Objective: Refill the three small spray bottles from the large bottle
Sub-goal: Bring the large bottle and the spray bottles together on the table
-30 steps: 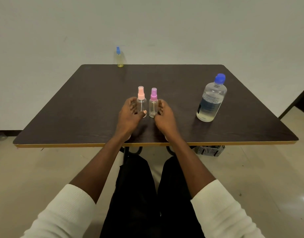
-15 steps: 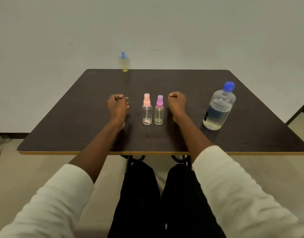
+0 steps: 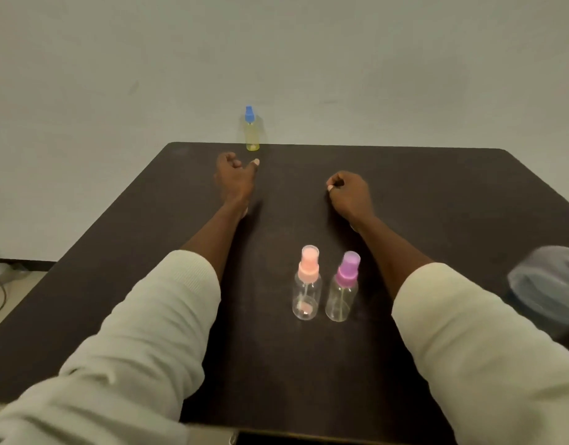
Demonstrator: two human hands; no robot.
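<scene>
A: Where is open room lying?
B: Bare dark table point(image 3: 437, 194) is stretching toward its far edge, upper centre, where a blue-capped yellow bottle point(image 3: 252, 132) is standing.

A: Containers?
B: Pink-capped bottle point(image 3: 306, 284) and purple-capped bottle point(image 3: 343, 288), seemingly empty, are standing lower centre; the large bottle point(image 3: 548, 284) is blurring at right.

A: Hands?
B: Left hand point(image 3: 234, 177), loosely curled and holding nothing, has advanced near the yellow bottle; right hand point(image 3: 350, 191) is fisted, empty.

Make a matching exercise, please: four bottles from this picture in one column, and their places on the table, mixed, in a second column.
1. pink-capped bottle
2. purple-capped bottle
3. blue-capped small bottle
4. large bottle

A. right edge of view, blurred
B. far table edge, beyond the left hand
C. between the forearms, on the left
D. between the forearms, on the right

Pairs: 1-C, 2-D, 3-B, 4-A
</scene>
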